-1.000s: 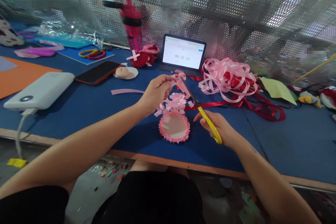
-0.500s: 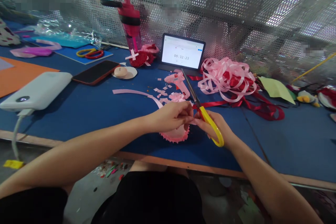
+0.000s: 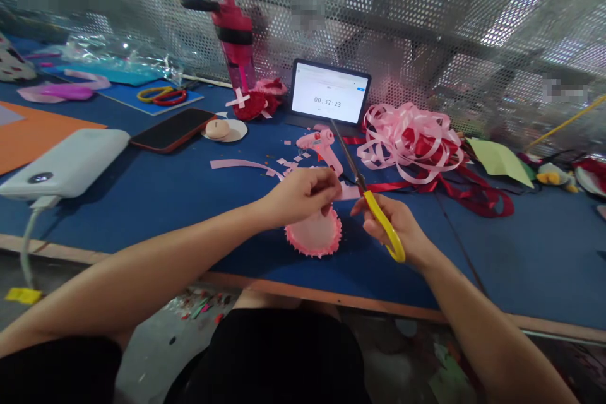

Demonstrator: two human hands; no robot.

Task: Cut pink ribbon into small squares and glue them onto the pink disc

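Note:
My left hand (image 3: 310, 192) is closed in a pinch on a pale pink ribbon (image 3: 350, 191). A short end sticks out to the right of the fingers, and the tail trails left across the table. In my right hand (image 3: 392, 224) are scissors (image 3: 381, 218) with a yellow handle, their blades together and angled up and away. The ribbon end lies just left of the blades. Below my left hand sits a round pink piece (image 3: 315, 231) with a frilled, pointed edge, its top partly hidden by the hand.
Behind my hands lie a pink glue gun (image 3: 326, 148) and small ribbon scraps (image 3: 286, 164). A tablet (image 3: 329, 91) stands at the back beside tangled pink ribbon (image 3: 409, 142). On the left are a phone (image 3: 173, 130), a white power bank (image 3: 66, 164) and other scissors (image 3: 163, 96).
My hands have come apart: the left has shifted slightly left with the ribbon, the right slightly right with the scissors. More of the round pink piece shows.

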